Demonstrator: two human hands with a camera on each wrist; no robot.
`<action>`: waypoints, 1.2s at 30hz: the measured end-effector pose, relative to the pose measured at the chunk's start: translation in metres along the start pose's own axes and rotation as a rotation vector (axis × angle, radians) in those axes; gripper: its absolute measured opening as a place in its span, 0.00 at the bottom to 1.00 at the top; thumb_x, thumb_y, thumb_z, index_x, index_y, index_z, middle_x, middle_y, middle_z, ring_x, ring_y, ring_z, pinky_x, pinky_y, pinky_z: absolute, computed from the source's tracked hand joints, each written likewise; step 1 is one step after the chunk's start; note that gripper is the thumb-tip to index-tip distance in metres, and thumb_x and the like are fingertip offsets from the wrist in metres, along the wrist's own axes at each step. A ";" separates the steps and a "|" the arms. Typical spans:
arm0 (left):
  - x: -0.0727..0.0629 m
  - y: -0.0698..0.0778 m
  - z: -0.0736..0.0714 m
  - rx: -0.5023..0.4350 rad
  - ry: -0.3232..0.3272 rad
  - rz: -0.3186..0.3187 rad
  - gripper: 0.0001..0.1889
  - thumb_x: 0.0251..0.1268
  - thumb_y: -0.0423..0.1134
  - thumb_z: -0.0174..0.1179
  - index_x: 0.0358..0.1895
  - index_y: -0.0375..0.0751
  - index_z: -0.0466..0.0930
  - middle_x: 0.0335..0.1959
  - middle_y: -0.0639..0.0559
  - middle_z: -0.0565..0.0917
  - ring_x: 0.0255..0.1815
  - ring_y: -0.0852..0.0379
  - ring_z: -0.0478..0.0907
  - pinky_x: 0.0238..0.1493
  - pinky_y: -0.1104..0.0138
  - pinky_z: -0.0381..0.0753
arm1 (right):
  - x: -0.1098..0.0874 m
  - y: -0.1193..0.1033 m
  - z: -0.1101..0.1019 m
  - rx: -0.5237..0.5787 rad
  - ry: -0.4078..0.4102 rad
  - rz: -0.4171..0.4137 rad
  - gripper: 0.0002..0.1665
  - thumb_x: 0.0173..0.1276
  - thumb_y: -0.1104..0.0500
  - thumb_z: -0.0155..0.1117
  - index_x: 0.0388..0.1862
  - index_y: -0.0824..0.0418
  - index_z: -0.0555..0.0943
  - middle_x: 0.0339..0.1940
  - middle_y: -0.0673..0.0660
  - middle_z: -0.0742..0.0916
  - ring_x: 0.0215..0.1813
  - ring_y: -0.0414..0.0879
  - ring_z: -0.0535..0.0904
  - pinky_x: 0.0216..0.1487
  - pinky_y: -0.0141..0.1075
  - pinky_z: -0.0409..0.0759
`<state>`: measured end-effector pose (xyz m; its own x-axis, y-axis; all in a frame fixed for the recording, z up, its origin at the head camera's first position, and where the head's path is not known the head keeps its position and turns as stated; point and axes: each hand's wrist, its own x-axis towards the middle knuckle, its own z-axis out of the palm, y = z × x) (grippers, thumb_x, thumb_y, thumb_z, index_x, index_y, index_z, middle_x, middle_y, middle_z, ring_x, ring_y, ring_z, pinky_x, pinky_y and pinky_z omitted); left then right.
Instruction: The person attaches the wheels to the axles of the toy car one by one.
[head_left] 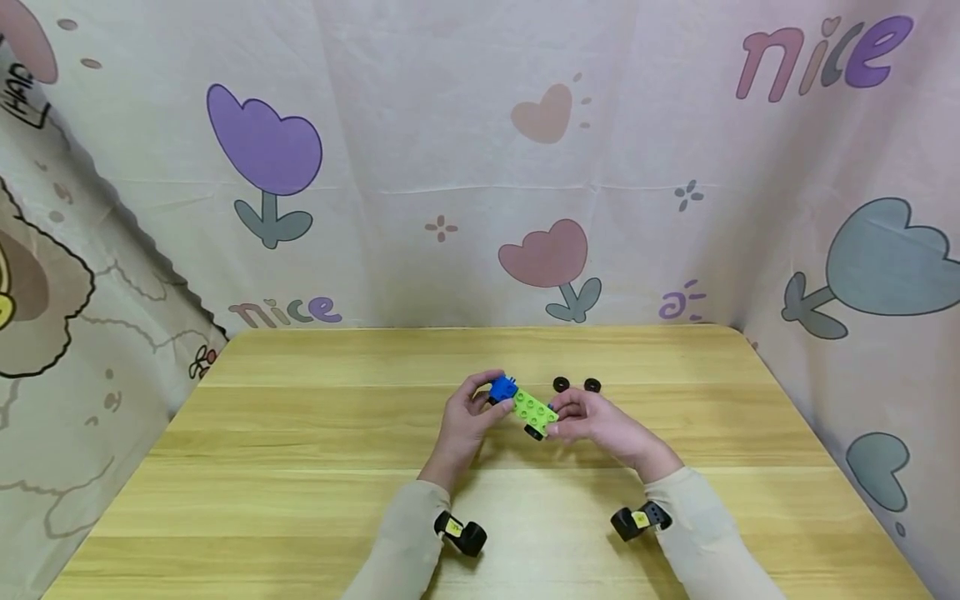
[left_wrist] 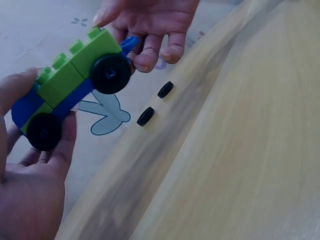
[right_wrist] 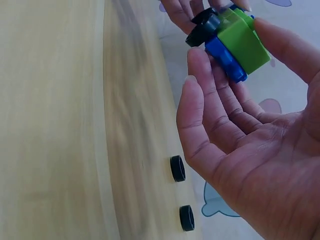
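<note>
Wheel-fitting seems in hand, the left hand (head_left: 463,425) gripping the toy car (head_left: 532,410) above the surface (head_left: 300,450), the right hand's (head_left: 600,423) fingers pinching its green end; next probably calls for one of two loose tyres (head_left: 592,385) near the far edge.

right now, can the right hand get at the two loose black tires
Likely yes: the loose black tires lie close by the right hand with nothing visible between, though it may need to release the toy car.

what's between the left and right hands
A green and blue toy car is between the left hand and the right hand, in the head view.
</note>
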<state>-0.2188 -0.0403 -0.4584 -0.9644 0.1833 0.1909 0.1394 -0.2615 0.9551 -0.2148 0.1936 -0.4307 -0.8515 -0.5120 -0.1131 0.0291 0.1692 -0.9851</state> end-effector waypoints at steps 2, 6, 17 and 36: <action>0.001 -0.001 0.001 0.016 0.006 0.000 0.26 0.63 0.29 0.66 0.65 0.32 0.72 0.61 0.40 0.73 0.56 0.48 0.75 0.54 0.65 0.78 | 0.001 0.000 0.001 -0.001 -0.009 -0.005 0.25 0.65 0.63 0.67 0.53 0.75 0.68 0.42 0.63 0.80 0.44 0.52 0.78 0.46 0.46 0.80; 0.001 -0.005 0.003 0.011 -0.010 -0.008 0.24 0.67 0.34 0.64 0.66 0.42 0.74 0.60 0.39 0.73 0.53 0.45 0.77 0.54 0.56 0.79 | 0.001 -0.002 0.003 -0.001 -0.001 -0.024 0.25 0.64 0.64 0.68 0.51 0.74 0.67 0.41 0.63 0.79 0.43 0.51 0.77 0.43 0.42 0.80; 0.000 -0.004 0.005 -0.008 -0.037 -0.057 0.26 0.74 0.37 0.56 0.73 0.45 0.65 0.69 0.38 0.64 0.51 0.40 0.81 0.46 0.49 0.82 | 0.000 -0.008 0.016 -0.132 0.106 -0.046 0.25 0.63 0.62 0.71 0.48 0.70 0.66 0.41 0.63 0.79 0.44 0.53 0.76 0.43 0.38 0.79; 0.000 0.000 0.013 0.122 0.058 -0.095 0.29 0.72 0.35 0.58 0.73 0.35 0.62 0.62 0.33 0.72 0.50 0.48 0.79 0.46 0.57 0.83 | 0.001 -0.012 0.033 -0.397 0.171 -0.085 0.22 0.62 0.61 0.72 0.45 0.63 0.68 0.39 0.56 0.79 0.41 0.49 0.77 0.40 0.39 0.80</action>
<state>-0.2155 -0.0286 -0.4552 -0.9854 0.1456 0.0880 0.0694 -0.1283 0.9893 -0.1989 0.1627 -0.4233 -0.9176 -0.3968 0.0223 -0.2199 0.4601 -0.8602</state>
